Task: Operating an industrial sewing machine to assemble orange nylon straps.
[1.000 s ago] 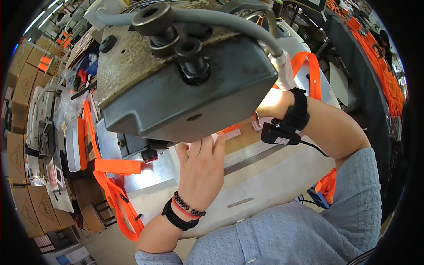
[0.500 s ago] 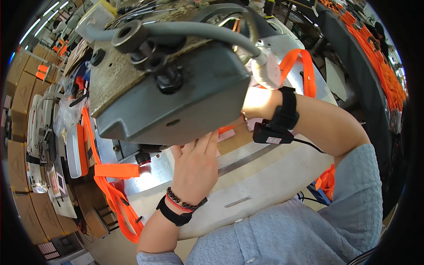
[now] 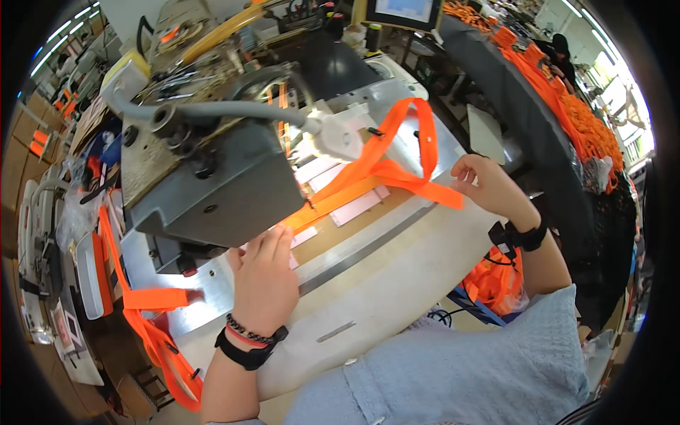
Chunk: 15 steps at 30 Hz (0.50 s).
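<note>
My left hand (image 3: 265,280) lies with fingers extended at the lower edge of the grey sewing machine head (image 3: 219,198), its fingertips on an orange strap (image 3: 336,191) and pale pink strips; some tips are hard to make out. The strap crosses a brown template (image 3: 319,244) on the metal bed and loops up at the right, with black fittings. My right hand (image 3: 489,188) is raised just right of that loop, fingers loosely bent and apart, with nothing visible in them. Another orange strap bundle (image 3: 152,299) hangs over the bed's left edge.
A long dark bench (image 3: 524,113) piled with orange straps runs along the right, a person (image 3: 563,60) behind it. A bin of orange material (image 3: 489,283) is below right. A tray (image 3: 92,276), another machine and cartons stand left. Tools and a screen (image 3: 400,14) are at the back.
My right hand has come out from beside the machine head and moved right. The view has shifted, showing more of the orange strap and template. My left hand remains at the head's lower edge.
</note>
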Motion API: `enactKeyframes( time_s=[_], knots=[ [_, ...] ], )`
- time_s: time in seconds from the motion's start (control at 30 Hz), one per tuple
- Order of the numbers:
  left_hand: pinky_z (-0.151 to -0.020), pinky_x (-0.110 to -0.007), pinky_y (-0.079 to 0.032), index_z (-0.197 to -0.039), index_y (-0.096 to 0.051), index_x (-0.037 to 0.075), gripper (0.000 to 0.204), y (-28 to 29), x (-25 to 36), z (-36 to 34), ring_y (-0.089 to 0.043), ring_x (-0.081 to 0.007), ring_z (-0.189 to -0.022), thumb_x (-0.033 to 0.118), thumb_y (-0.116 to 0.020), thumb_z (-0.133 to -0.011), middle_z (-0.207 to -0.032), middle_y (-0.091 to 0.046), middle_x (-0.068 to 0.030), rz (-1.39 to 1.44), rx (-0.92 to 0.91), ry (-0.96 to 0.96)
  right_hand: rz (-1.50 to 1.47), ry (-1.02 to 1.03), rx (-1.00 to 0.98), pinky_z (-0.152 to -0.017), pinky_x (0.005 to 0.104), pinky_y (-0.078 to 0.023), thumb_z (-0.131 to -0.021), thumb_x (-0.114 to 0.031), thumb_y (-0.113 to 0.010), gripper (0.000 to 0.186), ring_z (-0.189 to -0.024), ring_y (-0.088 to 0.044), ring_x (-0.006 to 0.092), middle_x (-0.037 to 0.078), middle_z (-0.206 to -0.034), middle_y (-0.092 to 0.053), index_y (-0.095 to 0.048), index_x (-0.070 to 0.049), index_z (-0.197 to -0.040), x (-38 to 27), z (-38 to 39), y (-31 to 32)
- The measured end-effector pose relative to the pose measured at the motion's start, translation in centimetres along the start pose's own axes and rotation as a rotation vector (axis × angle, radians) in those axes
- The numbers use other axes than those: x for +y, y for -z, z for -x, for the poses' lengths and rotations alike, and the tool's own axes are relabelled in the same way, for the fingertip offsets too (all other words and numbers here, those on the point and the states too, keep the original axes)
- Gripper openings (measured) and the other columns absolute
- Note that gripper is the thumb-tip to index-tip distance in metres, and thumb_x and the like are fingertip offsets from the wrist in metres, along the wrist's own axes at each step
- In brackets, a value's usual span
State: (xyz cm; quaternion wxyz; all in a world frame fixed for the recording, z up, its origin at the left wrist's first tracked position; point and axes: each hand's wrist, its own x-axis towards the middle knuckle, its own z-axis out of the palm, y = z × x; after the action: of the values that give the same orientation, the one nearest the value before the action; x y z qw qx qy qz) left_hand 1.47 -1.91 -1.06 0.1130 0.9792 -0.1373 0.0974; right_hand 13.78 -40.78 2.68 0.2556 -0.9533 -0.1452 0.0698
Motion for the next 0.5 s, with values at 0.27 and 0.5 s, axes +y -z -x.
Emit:
enactKeyframes(
  time_s=[0.27,0.5],
  knots=[
    [-0.095,-0.045,-0.036,-0.129,-0.060,0.000,0.056,0.0,-0.4,0.2,-0.054,-0.0261,-0.112,-0.001,-0.056,-0.073,-0.132,-0.060,-0.0085,-0.014,-0.006,-0.025,-0.036,-0.105,-0.154,-0.067,0.0293,-0.046,-0.084,-0.016,-0.078,0.032,-0.072,-0.055,0.0135,0.004,-0.081,-0.061,-0.062,0.001,-0.106,0.4,0.6,-1.8],
    [-0.094,-0.047,-0.036,-0.129,-0.059,0.001,0.056,-0.5,-0.5,0.1,-0.054,-0.0267,-0.112,0.000,-0.057,-0.073,-0.131,-0.060,-0.0083,0.001,0.007,-0.028,-0.513,-0.115,0.180,-0.061,0.0254,-0.045,-0.091,-0.013,-0.068,0.016,-0.068,-0.057,0.0069,0.001,-0.077,-0.061,-0.063,0.000,-0.099,-3.9,0.0,-0.3]
  ],
)
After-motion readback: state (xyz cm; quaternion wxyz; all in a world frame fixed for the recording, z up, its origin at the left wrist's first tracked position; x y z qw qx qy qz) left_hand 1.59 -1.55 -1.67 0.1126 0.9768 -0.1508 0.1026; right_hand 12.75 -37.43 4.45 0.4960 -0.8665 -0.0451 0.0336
